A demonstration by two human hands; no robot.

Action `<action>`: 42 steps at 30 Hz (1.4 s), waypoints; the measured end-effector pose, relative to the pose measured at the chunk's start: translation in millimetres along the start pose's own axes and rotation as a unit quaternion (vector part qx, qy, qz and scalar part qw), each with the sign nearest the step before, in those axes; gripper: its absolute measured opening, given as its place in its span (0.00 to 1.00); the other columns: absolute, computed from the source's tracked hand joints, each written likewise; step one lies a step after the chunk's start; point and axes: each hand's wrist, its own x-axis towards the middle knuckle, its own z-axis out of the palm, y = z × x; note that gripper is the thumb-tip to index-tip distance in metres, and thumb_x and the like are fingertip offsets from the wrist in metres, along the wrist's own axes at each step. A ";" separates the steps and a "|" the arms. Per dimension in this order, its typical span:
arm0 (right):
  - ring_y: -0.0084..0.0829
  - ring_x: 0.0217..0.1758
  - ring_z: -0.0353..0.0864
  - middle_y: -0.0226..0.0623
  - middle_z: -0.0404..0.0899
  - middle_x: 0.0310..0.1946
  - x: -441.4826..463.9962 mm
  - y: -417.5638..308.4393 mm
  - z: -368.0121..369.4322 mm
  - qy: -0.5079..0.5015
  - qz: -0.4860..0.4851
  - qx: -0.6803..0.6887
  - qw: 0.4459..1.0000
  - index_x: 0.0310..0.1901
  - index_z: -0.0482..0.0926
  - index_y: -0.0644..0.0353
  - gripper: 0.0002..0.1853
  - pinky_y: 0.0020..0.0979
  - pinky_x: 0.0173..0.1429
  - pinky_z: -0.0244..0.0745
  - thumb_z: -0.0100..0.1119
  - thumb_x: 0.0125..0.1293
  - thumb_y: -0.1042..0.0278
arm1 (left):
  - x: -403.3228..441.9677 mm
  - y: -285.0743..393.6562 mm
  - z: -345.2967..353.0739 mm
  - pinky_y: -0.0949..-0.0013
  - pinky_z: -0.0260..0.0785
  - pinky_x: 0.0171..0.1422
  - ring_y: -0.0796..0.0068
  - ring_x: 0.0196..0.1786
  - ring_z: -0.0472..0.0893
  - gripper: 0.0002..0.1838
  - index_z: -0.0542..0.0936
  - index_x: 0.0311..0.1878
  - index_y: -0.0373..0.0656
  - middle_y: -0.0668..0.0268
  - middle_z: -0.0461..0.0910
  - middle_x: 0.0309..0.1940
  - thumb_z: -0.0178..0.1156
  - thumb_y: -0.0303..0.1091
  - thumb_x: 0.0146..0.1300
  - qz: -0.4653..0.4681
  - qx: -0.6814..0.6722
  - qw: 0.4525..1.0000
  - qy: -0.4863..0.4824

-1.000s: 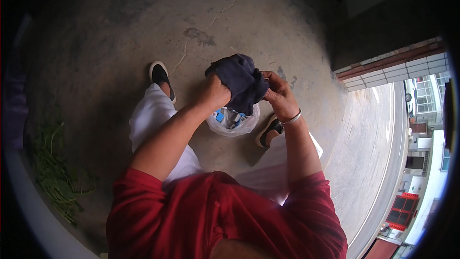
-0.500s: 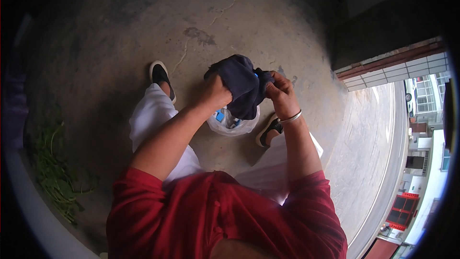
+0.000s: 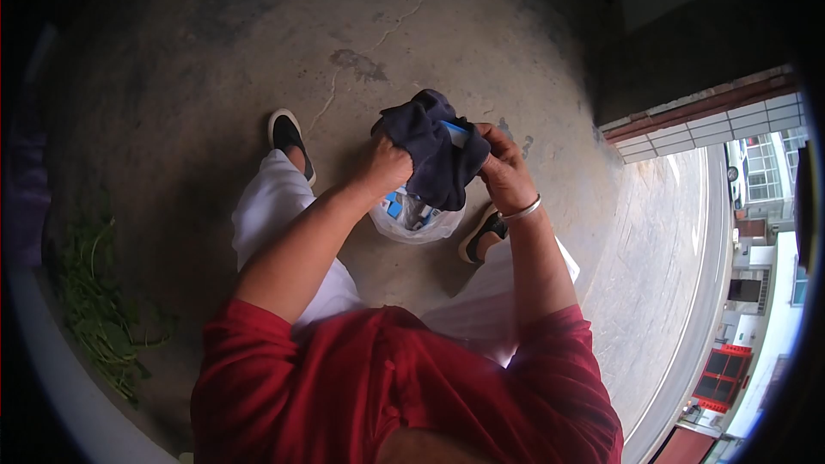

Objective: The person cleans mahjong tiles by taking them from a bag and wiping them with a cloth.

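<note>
Dark navy cloth [image 3: 428, 150] hangs between my two hands, bunched and folded. My left hand [image 3: 387, 165] is closed on its left side, the fingertips partly covered by the fabric. On the right, my right hand [image 3: 507, 170] pinches the cloth's other edge; a bracelet circles that wrist. A flat blue and white piece [image 3: 455, 132] shows among the folds near my right fingers; its kind is unclear. Beneath the cloth stands a container lined with clear plastic [image 3: 411, 230], holding several small blue and white pieces [image 3: 394, 206]. The cloth hides part of its opening.
My shoes [image 3: 288, 133] stand on either side of the container on the concrete floor [image 3: 223, 60]. Green leafy stems [image 3: 94, 309] lie at the left. A tiled wall edge [image 3: 713, 127] and a paved road [image 3: 653, 266] are at the right.
The cloth has been turned and spread somewhat between my hands. More of the blue and white piece now shows in its folds. Both hands stay nearly in place.
</note>
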 end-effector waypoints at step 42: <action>0.20 0.43 0.76 0.26 0.77 0.39 -1.0 3.5 -0.3 -0.015 0.014 0.026 0.999 0.48 0.73 0.61 0.20 0.23 0.51 0.70 0.63 0.61 0.57 | 3.2 4.5 0.7 0.72 0.69 0.46 0.77 0.40 0.77 0.11 0.76 0.41 0.36 0.63 0.78 0.36 0.62 0.29 0.55 -0.023 0.071 0.997 -0.023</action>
